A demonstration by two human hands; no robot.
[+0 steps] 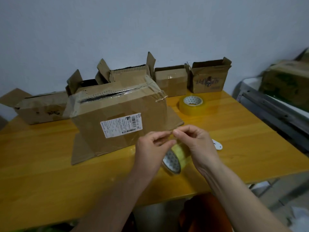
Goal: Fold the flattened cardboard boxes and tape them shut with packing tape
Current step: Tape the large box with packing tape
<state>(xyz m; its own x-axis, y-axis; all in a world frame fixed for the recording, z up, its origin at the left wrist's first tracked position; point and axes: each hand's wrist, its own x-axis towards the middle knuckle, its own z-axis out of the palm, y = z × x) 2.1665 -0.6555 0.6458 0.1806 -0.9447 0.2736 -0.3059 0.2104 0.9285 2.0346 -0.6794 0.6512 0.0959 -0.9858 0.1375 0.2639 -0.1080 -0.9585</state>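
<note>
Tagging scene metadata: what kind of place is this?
Probably a small home or back-room packing spot, not a warehouse. Used cardboard boxes line a plain wall on a yellow wooden table, with a spare tape roll beside them.

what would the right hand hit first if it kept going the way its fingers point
Its fingers point left, so the right hand would most likely meet the left hand first; their fingertips look almost touching above the tape roll.

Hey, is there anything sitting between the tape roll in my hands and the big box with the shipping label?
Nothing visible. Both hands, left and right, hold the tape roll just in front of the labelled box, with only bare table between them. The second roll sits off to the right.
</note>
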